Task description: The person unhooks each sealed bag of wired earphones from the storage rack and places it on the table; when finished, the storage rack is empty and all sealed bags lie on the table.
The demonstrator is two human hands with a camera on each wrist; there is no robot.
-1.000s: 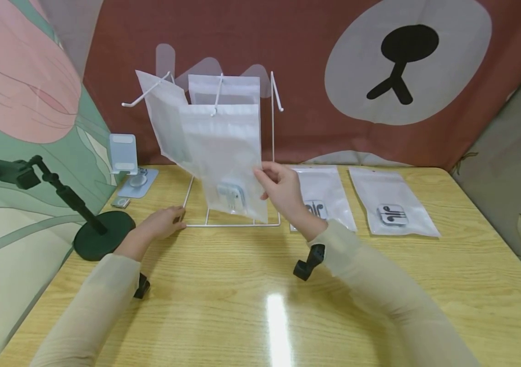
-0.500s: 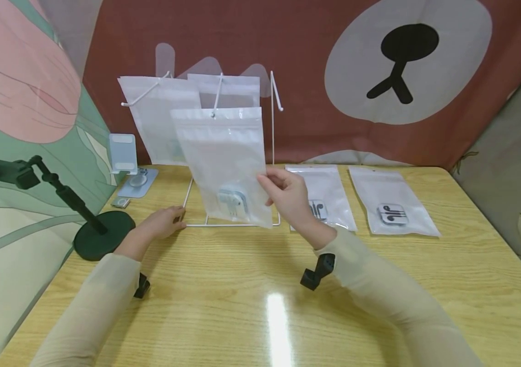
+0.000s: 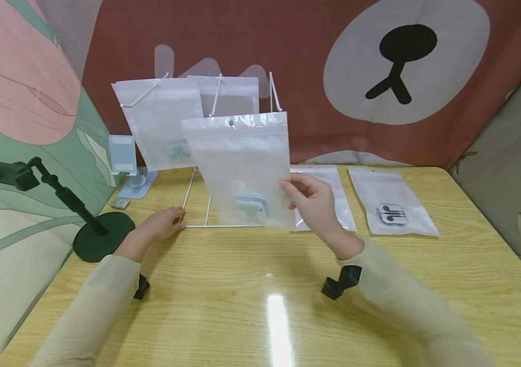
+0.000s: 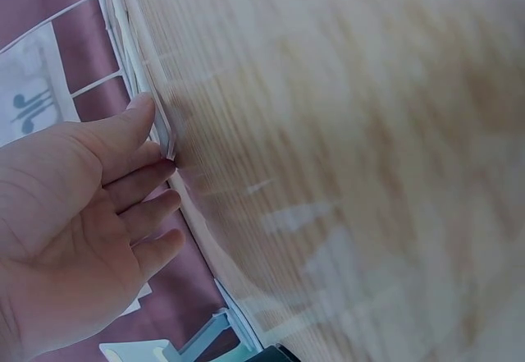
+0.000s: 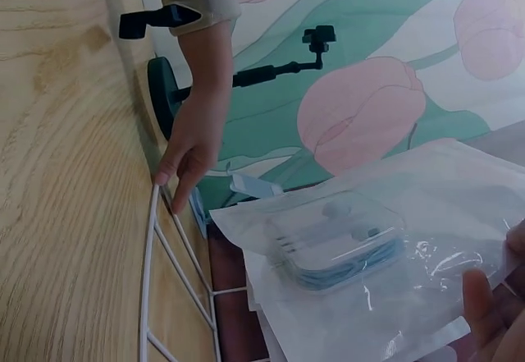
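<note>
- The right hand (image 3: 313,203) pinches the right edge of a white bag (image 3: 237,153) between thumb and fingers; it sits farther right than half a second ago.
- The pinched bag hangs in the air in front of the rack (image 3: 230,226), tilted a little, with a clear box of earphones (image 3: 252,208) showing near its bottom.
- Its hole now lies to the right of the tip of the middle hook (image 3: 216,97); in the earlier frames the hole was at that tip.
- The left hand (image 3: 159,224) has thumb and forefinger closed on the rack's near left corner, the other fingers loosely bent; it has not moved.
- On the left hook hang bags (image 3: 157,117) that now face forward; a second ago they were turned sideways.
- Another bag (image 3: 237,92) hangs at the back of the middle hook.
- To the right, two bags lie flat on the table: the nearer one (image 3: 335,191) partly behind the right hand, which now covers its earphones, and the farther one (image 3: 407,199) unchanged.
- Left of the rack stand a blue phone holder (image 3: 122,153) and a black stand (image 3: 100,234).
</note>
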